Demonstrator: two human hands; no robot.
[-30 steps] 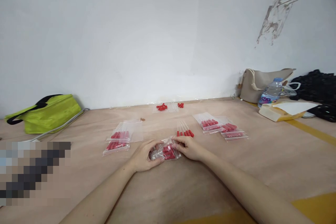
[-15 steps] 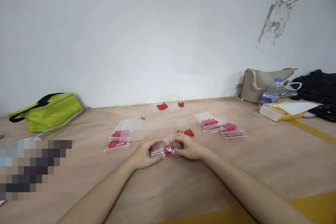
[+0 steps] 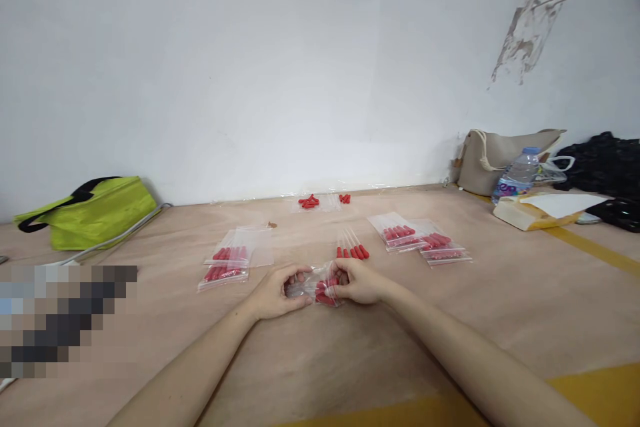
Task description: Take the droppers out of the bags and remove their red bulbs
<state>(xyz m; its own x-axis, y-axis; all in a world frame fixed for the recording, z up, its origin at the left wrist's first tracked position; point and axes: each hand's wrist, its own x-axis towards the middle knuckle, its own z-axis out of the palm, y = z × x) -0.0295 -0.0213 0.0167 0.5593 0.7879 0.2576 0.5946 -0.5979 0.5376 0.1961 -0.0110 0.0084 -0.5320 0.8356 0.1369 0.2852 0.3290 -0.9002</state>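
Note:
Between my two hands is a clear zip bag (image 3: 326, 293) with red-bulbed droppers inside. My left hand (image 3: 280, 292) is curled around the bag's left end, where the clear stems lie. Thumb and fingers of my right hand (image 3: 361, 282) pinch the bag's right edge, beside the red bulbs. Just beyond my right hand, loose droppers (image 3: 353, 251) lie in a row, bulbs toward me. Filled zip bags (image 3: 225, 265) are stacked on the left, partly over a flat translucent bag (image 3: 260, 247). More filled bags (image 3: 443, 247) overlap on the right.
Red bulbs (image 3: 309, 201) lie on clear plastic near the wall. A lime-green bag (image 3: 103, 213) with a cable beside it is far left. On the right are a beige bag (image 3: 485, 167), a water bottle (image 3: 517, 177), a paper packet (image 3: 545, 211) and a black heap (image 3: 605, 163).
The red bulbs in the held bag have shifted slightly down and right. My right fingers have drawn closer together on its edge. My left hand stays nearly still.

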